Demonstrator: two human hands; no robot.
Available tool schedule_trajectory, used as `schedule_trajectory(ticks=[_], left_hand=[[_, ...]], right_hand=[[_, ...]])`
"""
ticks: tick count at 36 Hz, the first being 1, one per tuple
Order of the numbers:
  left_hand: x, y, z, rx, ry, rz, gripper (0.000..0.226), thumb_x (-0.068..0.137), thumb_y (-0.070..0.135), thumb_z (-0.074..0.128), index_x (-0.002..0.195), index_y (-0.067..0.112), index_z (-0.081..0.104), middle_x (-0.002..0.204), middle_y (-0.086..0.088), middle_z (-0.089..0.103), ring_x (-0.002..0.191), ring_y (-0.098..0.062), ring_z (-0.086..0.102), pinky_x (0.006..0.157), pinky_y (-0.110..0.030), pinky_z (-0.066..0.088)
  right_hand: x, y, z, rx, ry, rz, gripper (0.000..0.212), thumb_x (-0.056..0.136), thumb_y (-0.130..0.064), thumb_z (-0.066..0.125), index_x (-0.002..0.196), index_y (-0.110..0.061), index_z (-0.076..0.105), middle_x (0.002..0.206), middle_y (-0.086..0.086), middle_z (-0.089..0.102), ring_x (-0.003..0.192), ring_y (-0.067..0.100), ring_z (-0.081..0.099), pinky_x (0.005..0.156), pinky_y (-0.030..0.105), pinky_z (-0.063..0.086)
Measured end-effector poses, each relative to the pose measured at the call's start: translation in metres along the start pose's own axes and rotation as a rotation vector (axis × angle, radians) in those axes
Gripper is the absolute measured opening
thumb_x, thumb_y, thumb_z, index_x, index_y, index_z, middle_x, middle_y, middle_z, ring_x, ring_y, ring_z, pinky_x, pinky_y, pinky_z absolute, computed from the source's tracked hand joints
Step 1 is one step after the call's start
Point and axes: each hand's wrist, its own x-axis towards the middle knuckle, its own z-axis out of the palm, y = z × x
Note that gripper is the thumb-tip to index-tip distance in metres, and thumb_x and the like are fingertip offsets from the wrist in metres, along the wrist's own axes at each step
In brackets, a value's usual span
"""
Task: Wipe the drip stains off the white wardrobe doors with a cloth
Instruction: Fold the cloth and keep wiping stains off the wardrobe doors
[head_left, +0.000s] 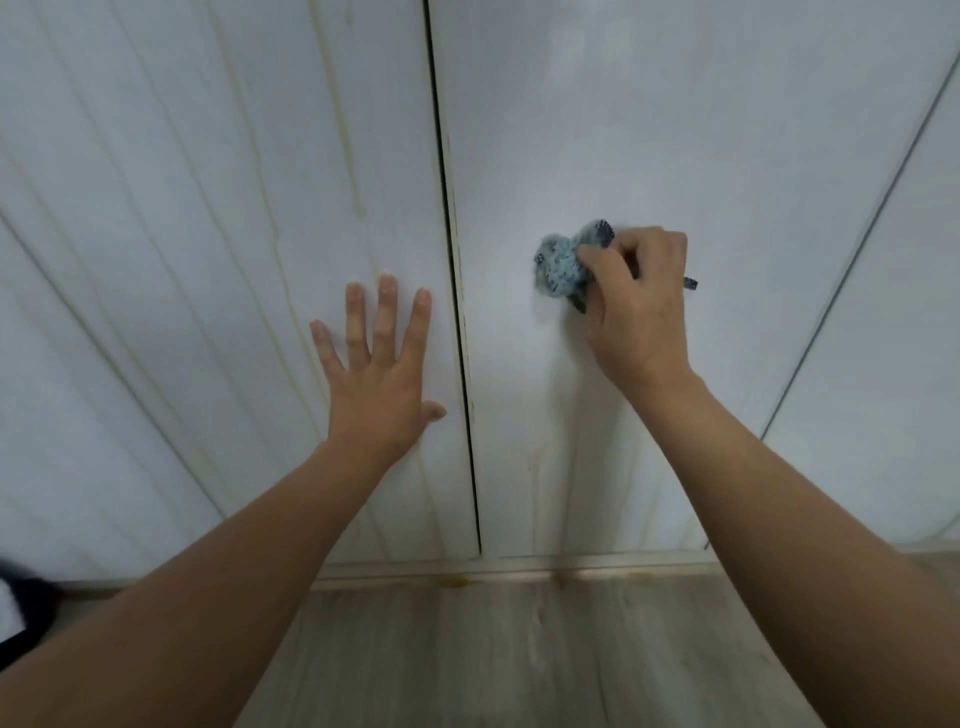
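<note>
Two forearms in view, both bare from wrist to picture edge, no sleeve cloth on either. Left hand (376, 384) is left of the door gap (457, 312), right hand (641, 306) right of it. The left hand's fingernails are short.

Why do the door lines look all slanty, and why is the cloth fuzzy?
In the head view, the wide-angle lens splays the straight wardrobe doors outward; the blue cloth in the right hand is smeared, probably by motion; the flat left hand looks sharper.

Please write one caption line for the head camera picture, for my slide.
Right hand rubs a bunched blue cloth on the right wardrobe door; left hand lies flat on the streaked left door.
</note>
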Motion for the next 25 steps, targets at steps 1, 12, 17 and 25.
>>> schedule_trajectory(ticks=[1, 12, 17, 25], left_hand=[[0.000, 0.001, -0.001, 0.004, -0.002, -0.005, 0.154, 0.064, 0.061, 0.088, 0.158, 0.027, -0.029, 0.163, -0.007, -0.040, 0.148, -0.036, -0.037, 0.116, -0.077, -0.003], [-0.001, 0.001, 0.001, -0.004, 0.064, 0.008, 0.158, 0.054, 0.058, 0.094, 0.163, 0.023, -0.015, 0.168, -0.010, -0.028, 0.154, -0.039, -0.025, 0.116, -0.077, -0.001], [0.000, -0.002, 0.004, 0.009, 0.046, 0.004, 0.158, 0.055, 0.063, 0.092, 0.162, 0.025, -0.019, 0.168, -0.009, -0.029, 0.153, -0.038, -0.027, 0.117, -0.075, -0.004], [-0.001, 0.003, 0.000, -0.015, 0.000, -0.016, 0.161, 0.054, 0.067, 0.090, 0.160, 0.024, -0.024, 0.167, -0.012, -0.030, 0.152, -0.040, -0.028, 0.116, -0.077, -0.003]], right_hand=[[-0.010, 0.002, 0.001, -0.012, -0.004, -0.005, 0.020, 0.085, 0.014, 0.057, 0.094, 0.001, 0.070, 0.090, 0.019, 0.056, 0.090, 0.029, 0.043, 0.073, 0.029, 0.033], [-0.140, 0.023, 0.001, -0.022, -0.530, -0.353, 0.029, 0.101, 0.002, 0.038, 0.087, -0.004, 0.063, 0.088, 0.014, 0.056, 0.081, 0.031, 0.050, 0.072, 0.044, 0.049], [-0.063, 0.020, 0.001, 0.027, -0.154, -0.039, 0.012, 0.090, 0.007, 0.059, 0.094, 0.002, 0.070, 0.094, 0.016, 0.053, 0.090, 0.030, 0.045, 0.078, 0.036, 0.040], [-0.060, 0.022, -0.001, -0.010, -0.144, 0.017, 0.016, 0.091, 0.007, 0.052, 0.093, 0.005, 0.067, 0.094, 0.014, 0.050, 0.091, 0.027, 0.040, 0.079, 0.031, 0.031]])
